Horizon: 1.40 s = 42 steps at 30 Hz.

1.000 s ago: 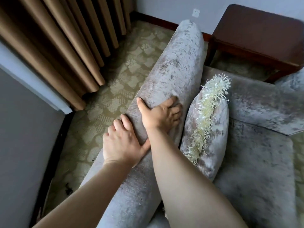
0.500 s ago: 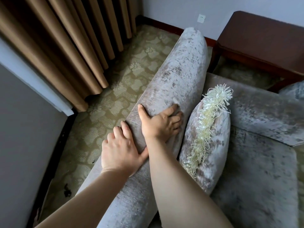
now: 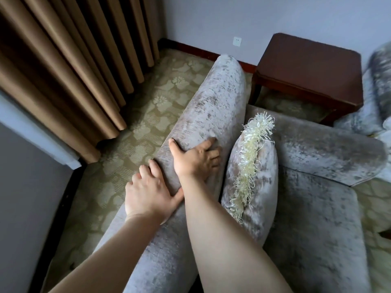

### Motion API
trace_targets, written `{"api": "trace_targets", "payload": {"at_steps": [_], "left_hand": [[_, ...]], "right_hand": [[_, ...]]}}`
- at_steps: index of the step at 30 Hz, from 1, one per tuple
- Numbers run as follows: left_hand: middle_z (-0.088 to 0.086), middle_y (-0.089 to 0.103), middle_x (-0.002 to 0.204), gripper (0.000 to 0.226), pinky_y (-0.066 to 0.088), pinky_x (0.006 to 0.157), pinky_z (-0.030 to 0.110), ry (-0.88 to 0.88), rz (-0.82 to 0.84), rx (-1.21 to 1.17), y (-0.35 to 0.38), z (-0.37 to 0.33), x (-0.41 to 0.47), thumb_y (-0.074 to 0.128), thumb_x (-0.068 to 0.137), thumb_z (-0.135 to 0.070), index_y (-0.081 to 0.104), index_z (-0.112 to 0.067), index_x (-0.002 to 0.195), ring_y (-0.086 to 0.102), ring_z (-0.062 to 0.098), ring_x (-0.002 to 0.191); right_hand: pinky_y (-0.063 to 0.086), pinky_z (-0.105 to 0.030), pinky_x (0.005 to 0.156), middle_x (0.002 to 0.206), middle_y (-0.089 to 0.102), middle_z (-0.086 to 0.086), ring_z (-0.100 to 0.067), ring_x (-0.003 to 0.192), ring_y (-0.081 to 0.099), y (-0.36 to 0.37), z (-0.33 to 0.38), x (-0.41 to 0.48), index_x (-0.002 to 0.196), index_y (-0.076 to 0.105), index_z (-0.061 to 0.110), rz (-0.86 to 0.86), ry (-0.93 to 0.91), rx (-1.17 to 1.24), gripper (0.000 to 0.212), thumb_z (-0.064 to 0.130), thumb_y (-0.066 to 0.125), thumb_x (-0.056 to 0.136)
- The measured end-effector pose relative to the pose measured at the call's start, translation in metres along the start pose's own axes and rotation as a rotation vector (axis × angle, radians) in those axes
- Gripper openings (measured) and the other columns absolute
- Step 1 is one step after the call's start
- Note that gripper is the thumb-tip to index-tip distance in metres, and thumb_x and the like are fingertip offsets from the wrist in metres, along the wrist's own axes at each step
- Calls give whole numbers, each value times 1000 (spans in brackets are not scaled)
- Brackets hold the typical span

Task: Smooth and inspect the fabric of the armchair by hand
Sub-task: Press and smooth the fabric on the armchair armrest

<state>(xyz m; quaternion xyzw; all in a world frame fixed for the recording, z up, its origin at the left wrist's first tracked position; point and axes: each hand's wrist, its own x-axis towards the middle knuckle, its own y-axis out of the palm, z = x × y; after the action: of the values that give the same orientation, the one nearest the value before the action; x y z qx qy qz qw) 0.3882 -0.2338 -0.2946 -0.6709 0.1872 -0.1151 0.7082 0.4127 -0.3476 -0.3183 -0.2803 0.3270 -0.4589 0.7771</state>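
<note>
Two flat-palmed hands press the armchair [image 3: 213, 102] back: left hand [image 3: 148, 192] on its outer side, right hand [image 3: 194, 160] just ahead, fingers [image 3: 212, 154] spread. Armchair stands between curtain [image 3: 63, 70] and table [image 3: 306, 66]; cushion [image 3: 261, 187] on seat.

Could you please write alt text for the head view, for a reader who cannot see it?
The left hand and right hand rest on the grey armchair, along its padded back; a fringed cushion leans against it.

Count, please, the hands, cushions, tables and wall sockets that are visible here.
Hands: 2, left hand and right hand
Cushions: 1
Tables: 1
Wall sockets: 1
Total: 5
</note>
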Motion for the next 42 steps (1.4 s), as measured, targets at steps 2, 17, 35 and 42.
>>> {"api": "trace_targets", "payload": {"at_steps": [2,17,35,42], "left_hand": [[13,49,116,116,43,78,39,7,-10,16,2,4,-2,13,61,-85,20,-1,141,53,30,100],[15,51,112,115,45,77,39,17,-12,55,2,7,16,18,61,-86,25,-3,139,55,31,98],[20,52,106,111,41,66,38,58,-15,-18,29,31,-12,19,65,-79,30,7,135,53,35,85],[21,49,109,108,40,68,38,69,-38,-84,34,33,-12,23,68,-76,25,8,135,50,33,86]], "right_hand": [[20,-56,110,150,16,-29,-46,134,24,2,-1,-4,149,1,9,-7,0,-5,132,84,55,55],[9,-59,111,152,11,-31,-47,139,11,22,5,8,149,5,8,-97,-27,70,128,81,52,55],[19,-52,111,149,21,-24,-40,137,22,37,-16,-27,148,14,12,-151,-23,9,122,79,60,57],[28,-50,109,145,28,-20,-39,133,32,33,-14,-24,146,15,16,-108,3,-39,121,83,55,54]]}}
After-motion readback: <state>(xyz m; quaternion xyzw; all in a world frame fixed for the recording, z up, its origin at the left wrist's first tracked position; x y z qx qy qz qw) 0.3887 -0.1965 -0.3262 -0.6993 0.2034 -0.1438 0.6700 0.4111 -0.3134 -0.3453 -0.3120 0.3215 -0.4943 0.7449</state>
